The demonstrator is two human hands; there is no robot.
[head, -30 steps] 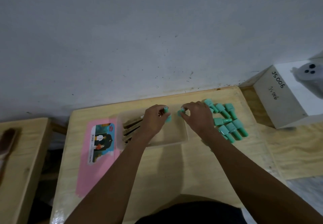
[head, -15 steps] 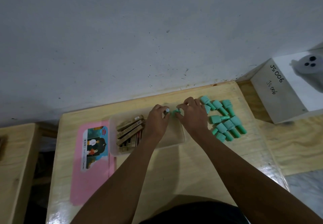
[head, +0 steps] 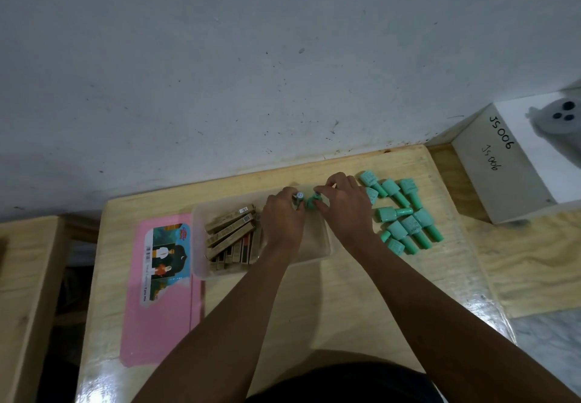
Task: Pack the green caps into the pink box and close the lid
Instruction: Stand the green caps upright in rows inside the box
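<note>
A: Starting at our fingers. Right hand [head: 344,206] has its fingertips [head: 319,189] pinched on one green cap [head: 312,202], over the far edge of the box [head: 323,251].

B: Left hand [head: 283,217]?

A: Curled round a small tube [head: 298,196] with a round grey end facing up. We can't tell what it is; most of it is hidden in the fist. The two hands are nearly touching.

B: Cap shape?

A: Smooth matte plastic, blocky body tapering to a narrow neck. The loose green caps [head: 404,214] lie on their sides in a cluster just right of the box, some touching each other. One is half hidden behind the right hand.

B: Box?

A: Translucent plastic tray with rounded corners. We see wood grain through its wall. In its left half: slim tan cartons [head: 231,229], long rectangular cardboard, some slanted on top of a row standing on end. Right half is mostly covered by our hands, so we can't see if any caps sit on its floor.

B: Lid?

A: Pink lid [head: 160,317] lies flat on the table [head: 314,308] just left of the box, glossy, with a printed label [head: 166,261]. Label text is too small to read.

B: Surroundings?

A: Pale plywood table against a scuffed white wall [head: 251,72]. White box [head: 515,163] at right, handwritten "JS 006" twice, cut off by the frame.
</note>
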